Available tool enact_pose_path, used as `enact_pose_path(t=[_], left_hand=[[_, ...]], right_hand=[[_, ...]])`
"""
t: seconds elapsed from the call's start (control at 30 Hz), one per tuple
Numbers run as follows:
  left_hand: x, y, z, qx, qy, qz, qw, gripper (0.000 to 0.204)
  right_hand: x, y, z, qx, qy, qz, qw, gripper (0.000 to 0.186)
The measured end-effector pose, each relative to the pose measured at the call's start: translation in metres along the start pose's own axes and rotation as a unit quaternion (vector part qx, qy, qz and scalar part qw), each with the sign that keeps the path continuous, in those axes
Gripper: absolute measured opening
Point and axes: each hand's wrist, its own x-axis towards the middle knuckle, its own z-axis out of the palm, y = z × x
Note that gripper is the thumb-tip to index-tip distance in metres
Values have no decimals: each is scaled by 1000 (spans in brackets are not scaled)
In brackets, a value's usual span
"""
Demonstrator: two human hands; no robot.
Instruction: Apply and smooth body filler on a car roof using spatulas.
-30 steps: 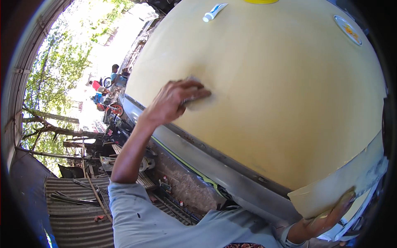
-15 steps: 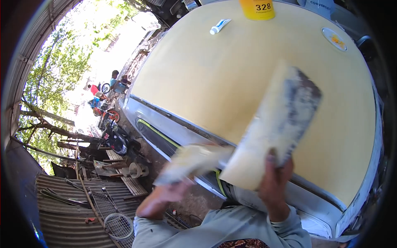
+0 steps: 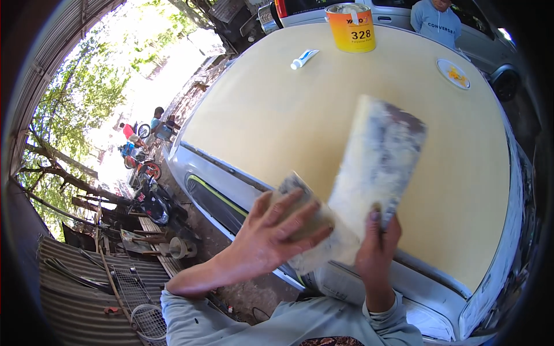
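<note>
My right hand holds up a long rectangular putty board by its lower end, thumb on the face. Pale cream putty smears the board, with dark patches toward its top. In my left hand is a flat, putty-smeared spreader, the fingers spread across its face. Its lower edge meets or overlaps the bottom of the board; exact contact is blurred. Both are over the near edge of a vehicle roof coated in cream-yellow filler.
On the roof's far side stand a yellow-orange can, a white-and-blue tube and a white lid bearing yellow paste. A person stands beyond. Motorcycles, two more people and corrugated sheet are at left.
My left hand has come up and right with the spreader, to the board's lower part. The board has shifted slightly left and stands more upright. The view has tilted up, showing more beyond the roof.
</note>
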Motion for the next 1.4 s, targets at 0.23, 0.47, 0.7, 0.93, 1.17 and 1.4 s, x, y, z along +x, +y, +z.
enact_pose_path(t=[0.23,0.47,0.7,0.93,1.17,1.4], left_hand=[[81,-127,54,-205,16,15,978,45],[260,-277,129,-153,-17,-167,974,48],[310,-324,161,-69,-58,-145,985,49],[170,-284,134,-153,-58,-92,982,60],[17,-200,103,-107,-35,-114,987,67],[-3,-193,59,-121,-97,-102,983,66]], right_hand=[[-24,26,-76,-339,264,-198,881,42],[-18,2,-41,111,268,111,951,58],[-24,7,-51,27,299,142,943,61],[-16,11,-51,-13,318,147,937,69],[-16,23,-55,-11,325,82,942,71],[-17,8,-48,80,277,88,954,66]])
